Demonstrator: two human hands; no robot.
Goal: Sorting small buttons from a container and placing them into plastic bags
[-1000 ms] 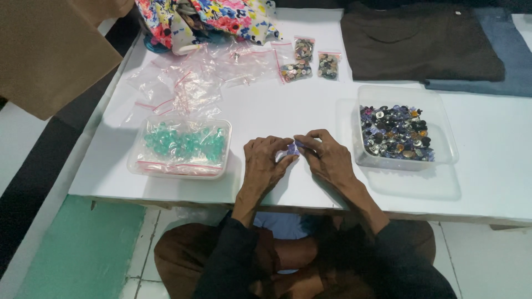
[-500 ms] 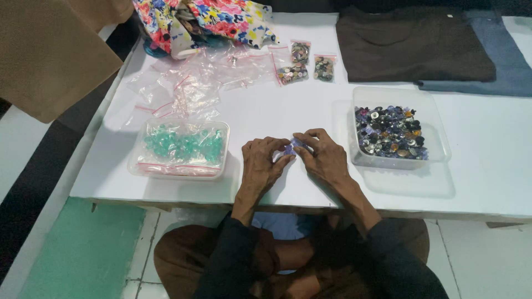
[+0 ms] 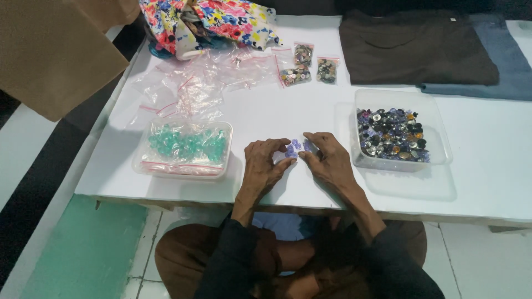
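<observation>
Both hands are down flat on the white table (image 3: 277, 105), fingertips meeting over a little cluster of purple buttons (image 3: 293, 148). The left hand (image 3: 265, 166) curls its fingers narrow around the near-left side of the cluster, the right hand (image 3: 327, 160) closes in from the other side, so the buttons sit penned between the two sets of fingertips, seemingly to keep them from scattering. Whether any one button is actually pinched, I cannot tell; the fingers hide it.

Just beyond the right fingers stands a clear tub of mixed buttons (image 3: 396, 135), dark and metallic with some purple, within easy reach. Out past the left fingers sits a second clear tub of teal buttons (image 3: 185, 147), one colour only. Further off from the fingertips lie empty zip bags (image 3: 188, 83), three small filled bags (image 3: 310, 65), a floral cloth (image 3: 210, 19) and folded dark garments (image 3: 415, 50).
</observation>
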